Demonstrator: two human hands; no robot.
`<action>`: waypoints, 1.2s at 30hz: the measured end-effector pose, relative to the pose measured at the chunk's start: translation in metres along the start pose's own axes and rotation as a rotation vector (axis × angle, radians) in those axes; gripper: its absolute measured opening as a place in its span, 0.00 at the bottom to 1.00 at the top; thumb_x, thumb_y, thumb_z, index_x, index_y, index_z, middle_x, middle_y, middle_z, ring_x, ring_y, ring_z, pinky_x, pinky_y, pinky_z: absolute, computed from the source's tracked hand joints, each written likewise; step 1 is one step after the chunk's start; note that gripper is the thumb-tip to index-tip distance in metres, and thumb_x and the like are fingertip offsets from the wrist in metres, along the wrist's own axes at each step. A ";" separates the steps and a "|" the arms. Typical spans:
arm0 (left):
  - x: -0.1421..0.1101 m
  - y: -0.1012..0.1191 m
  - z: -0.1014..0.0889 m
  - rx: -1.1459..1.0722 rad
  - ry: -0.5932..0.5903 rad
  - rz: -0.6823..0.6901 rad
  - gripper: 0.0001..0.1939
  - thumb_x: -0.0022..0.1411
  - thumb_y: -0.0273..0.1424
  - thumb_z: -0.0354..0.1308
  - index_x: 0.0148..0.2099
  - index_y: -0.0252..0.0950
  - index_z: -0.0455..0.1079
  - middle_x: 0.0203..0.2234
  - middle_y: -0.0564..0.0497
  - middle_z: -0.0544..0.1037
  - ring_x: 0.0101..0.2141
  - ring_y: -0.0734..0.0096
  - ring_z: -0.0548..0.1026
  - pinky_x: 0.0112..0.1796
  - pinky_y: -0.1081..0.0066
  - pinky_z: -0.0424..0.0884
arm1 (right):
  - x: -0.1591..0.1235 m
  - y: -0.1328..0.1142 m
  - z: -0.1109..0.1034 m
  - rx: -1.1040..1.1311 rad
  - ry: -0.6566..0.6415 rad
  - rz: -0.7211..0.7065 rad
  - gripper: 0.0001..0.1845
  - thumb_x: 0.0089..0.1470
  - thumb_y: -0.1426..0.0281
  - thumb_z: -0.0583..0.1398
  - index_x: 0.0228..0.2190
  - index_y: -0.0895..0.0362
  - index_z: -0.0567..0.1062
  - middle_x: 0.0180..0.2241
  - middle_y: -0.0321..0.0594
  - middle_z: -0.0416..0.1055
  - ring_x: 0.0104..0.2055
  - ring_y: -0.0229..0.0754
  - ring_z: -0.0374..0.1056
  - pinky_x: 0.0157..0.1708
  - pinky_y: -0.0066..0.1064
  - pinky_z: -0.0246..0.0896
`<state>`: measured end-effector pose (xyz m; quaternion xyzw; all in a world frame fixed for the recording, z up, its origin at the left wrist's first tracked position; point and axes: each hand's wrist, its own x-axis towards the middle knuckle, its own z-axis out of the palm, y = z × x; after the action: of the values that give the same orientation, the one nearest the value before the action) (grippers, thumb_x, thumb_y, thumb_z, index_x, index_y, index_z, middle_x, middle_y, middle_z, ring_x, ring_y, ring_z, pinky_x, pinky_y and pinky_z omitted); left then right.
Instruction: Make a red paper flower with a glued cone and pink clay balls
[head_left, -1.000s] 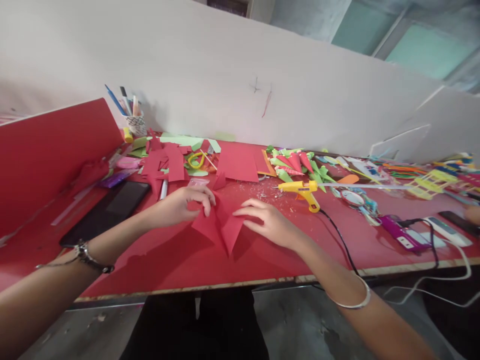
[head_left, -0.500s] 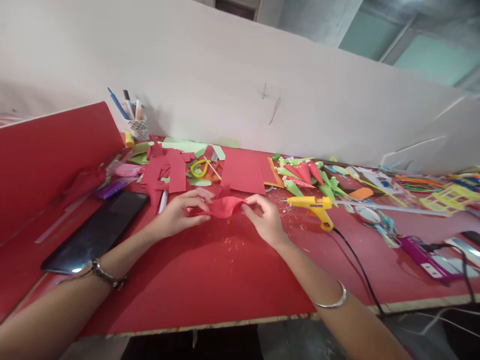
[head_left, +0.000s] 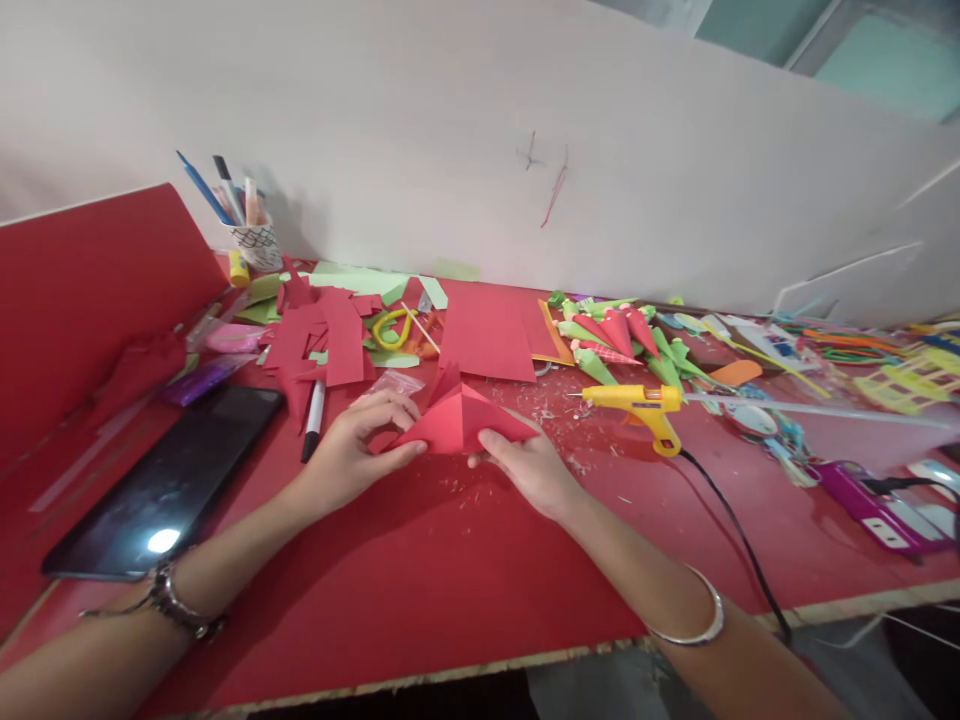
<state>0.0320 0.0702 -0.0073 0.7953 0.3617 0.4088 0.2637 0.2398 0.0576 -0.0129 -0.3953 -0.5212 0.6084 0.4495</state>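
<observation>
Between my two hands is a piece of folded red paper (head_left: 459,420), with a crease down its middle and a point at the top. My left hand (head_left: 367,440) pinches its left side, thumb in front. On the right side, my right hand (head_left: 529,462) grips it with the thumb on the front face and the other fingers behind, partly hidden. The paper is held a little above the red tabletop (head_left: 420,590). Just beyond it lie a flat red paper sheet (head_left: 487,330) and a clear plastic packet (head_left: 394,385).
A yellow glue gun (head_left: 637,405) lies right of my hands, its black cord running to the front edge. To the left are a phone (head_left: 172,470), a marker (head_left: 315,415) and red paper scraps (head_left: 345,340). Red and green paper cones (head_left: 615,335) and a purple power strip (head_left: 870,510) lie right.
The red paper was curved and flattened between my hands; now it shows a peaked, creased face. My right hand's thumb has come onto its front. The view has shifted slightly.
</observation>
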 end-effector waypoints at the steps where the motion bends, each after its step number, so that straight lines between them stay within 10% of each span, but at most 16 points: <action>1: 0.000 0.000 0.001 -0.019 0.001 -0.020 0.05 0.53 0.29 0.57 0.28 0.35 0.63 0.31 0.51 0.69 0.35 0.72 0.68 0.40 0.70 0.65 | -0.001 -0.001 0.001 -0.063 0.006 0.006 0.10 0.46 0.62 0.59 0.25 0.56 0.71 0.21 0.34 0.69 0.25 0.35 0.66 0.32 0.32 0.64; 7: -0.001 0.010 0.013 -0.391 0.235 -0.289 0.16 0.52 0.33 0.58 0.43 0.38 0.60 0.42 0.48 0.68 0.41 0.70 0.68 0.39 0.73 0.68 | -0.002 0.000 0.004 -0.073 0.075 -0.034 0.09 0.47 0.65 0.59 0.22 0.57 0.71 0.20 0.33 0.69 0.21 0.32 0.64 0.26 0.27 0.62; 12: -0.006 0.024 0.020 -0.467 0.079 -0.526 0.19 0.51 0.38 0.58 0.45 0.37 0.64 0.35 0.50 0.74 0.27 0.74 0.72 0.29 0.74 0.69 | -0.002 0.007 0.007 0.084 0.096 -0.037 0.07 0.46 0.66 0.61 0.26 0.58 0.72 0.22 0.35 0.72 0.21 0.32 0.66 0.26 0.28 0.64; 19: -0.005 0.032 0.024 -0.194 0.072 -0.531 0.16 0.53 0.39 0.53 0.20 0.33 0.64 0.17 0.53 0.71 0.21 0.74 0.69 0.27 0.74 0.67 | -0.007 0.005 0.011 0.097 -0.015 -0.039 0.07 0.45 0.67 0.62 0.27 0.57 0.73 0.24 0.36 0.73 0.23 0.34 0.68 0.29 0.31 0.68; 36: -0.008 0.033 0.025 -0.296 0.006 -0.451 0.11 0.53 0.36 0.55 0.30 0.32 0.69 0.22 0.51 0.75 0.26 0.70 0.71 0.28 0.72 0.68 | -0.012 -0.004 0.015 -0.124 -0.067 -0.076 0.08 0.47 0.65 0.59 0.23 0.56 0.71 0.22 0.35 0.70 0.22 0.34 0.67 0.28 0.32 0.68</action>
<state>0.0617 0.0414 -0.0007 0.6461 0.4668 0.3904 0.4607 0.2294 0.0426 -0.0071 -0.3820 -0.5871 0.5703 0.4292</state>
